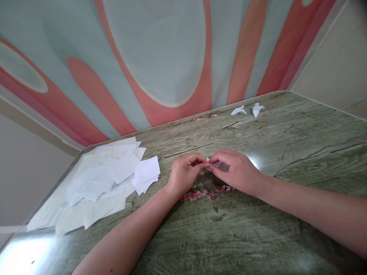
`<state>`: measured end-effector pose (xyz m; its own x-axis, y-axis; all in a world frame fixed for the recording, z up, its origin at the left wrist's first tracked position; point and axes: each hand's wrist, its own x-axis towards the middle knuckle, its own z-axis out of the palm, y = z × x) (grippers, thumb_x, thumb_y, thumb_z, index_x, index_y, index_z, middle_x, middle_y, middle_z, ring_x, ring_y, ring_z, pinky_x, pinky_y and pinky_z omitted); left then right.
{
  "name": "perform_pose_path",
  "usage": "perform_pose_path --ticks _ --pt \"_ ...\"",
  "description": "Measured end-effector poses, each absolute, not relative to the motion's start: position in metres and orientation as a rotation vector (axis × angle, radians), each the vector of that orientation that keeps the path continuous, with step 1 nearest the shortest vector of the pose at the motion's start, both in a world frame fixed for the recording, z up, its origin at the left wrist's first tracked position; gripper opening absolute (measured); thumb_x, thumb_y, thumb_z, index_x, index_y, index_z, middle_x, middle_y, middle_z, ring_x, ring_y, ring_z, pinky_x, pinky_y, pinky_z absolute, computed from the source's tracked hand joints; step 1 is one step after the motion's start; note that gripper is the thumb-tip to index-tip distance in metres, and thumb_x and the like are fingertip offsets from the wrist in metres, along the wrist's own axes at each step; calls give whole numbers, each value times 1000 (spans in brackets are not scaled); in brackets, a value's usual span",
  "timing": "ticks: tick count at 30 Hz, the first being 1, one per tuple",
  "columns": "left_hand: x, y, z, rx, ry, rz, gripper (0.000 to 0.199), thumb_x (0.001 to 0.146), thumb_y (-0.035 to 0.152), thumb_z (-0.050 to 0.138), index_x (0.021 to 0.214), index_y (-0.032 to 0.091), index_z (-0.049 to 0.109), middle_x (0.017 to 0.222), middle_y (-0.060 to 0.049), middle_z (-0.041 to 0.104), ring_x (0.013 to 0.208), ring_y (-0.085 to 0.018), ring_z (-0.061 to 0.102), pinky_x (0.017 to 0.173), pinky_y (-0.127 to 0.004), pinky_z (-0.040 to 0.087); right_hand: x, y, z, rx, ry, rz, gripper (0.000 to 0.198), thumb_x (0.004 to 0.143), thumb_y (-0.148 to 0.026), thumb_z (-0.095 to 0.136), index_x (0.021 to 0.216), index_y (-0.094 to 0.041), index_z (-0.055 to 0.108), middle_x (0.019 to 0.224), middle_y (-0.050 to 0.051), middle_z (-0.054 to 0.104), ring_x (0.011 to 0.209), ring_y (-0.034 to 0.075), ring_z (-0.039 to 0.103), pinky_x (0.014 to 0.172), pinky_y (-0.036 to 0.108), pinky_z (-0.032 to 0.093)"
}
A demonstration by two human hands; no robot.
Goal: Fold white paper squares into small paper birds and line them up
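Observation:
Near the middle of the table, my left hand and my right hand meet at the fingertips. Both pinch a small folded white paper between thumb and forefinger. Much of that paper lies behind my fingers, so its folded shape cannot be made out. Part of it shows in shade under my right fingers. Farther back on the right stand two small folded paper figures, a bird-like one and another with a pointed tip.
A wide heap of loose white paper sheets covers the table's left side. At its right edge sits a small stack of square papers. The wood-patterned table has printed pink blossoms and meets a patterned wall at the back.

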<state>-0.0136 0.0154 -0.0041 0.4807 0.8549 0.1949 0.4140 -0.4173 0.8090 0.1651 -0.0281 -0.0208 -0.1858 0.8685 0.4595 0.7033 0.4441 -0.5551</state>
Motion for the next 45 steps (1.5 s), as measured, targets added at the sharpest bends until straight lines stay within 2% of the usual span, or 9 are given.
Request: perform_pose_path --ticks 22,33,38,41,45 --pt "-11 13 -3 1953 1008 761 6 77 19 64 74 18 69 72 0 68 70 -14 61 69 -24 46 167 -28 -16 -1284 -2036 214 8 77 -16 59 71 -21 58 71 0 64 73 17 58 72 30 40" --pt "-17 23 -9 1824 1012 786 6 76 21 66 75 16 69 72 -1 68 69 -13 61 67 -23 46 171 -27 -15 -1181 -2069 189 6 81 -18 57 78 -21 62 80 2 69 84 19 62 82 35 41" --pt "-25 32 -9 1752 994 805 12 76 27 68 76 15 70 74 -3 69 69 -14 61 68 -24 47 175 -23 -16 -1043 -2109 274 14 83 -17 56 93 -22 64 89 3 72 91 20 63 89 40 41" --pt "-30 38 -9 1747 989 809 15 76 30 69 77 15 71 75 -2 70 70 -14 62 69 -24 47 175 -22 -17 -1068 -2082 333 17 83 -16 57 96 -22 65 92 4 72 92 19 63 88 39 42" --pt "-32 42 -11 1768 984 784 15 78 30 67 79 16 72 77 -3 71 72 -14 62 71 -24 46 174 -22 -18 -1180 -2003 407 13 82 -16 61 91 -23 67 89 1 72 87 17 63 84 36 44"
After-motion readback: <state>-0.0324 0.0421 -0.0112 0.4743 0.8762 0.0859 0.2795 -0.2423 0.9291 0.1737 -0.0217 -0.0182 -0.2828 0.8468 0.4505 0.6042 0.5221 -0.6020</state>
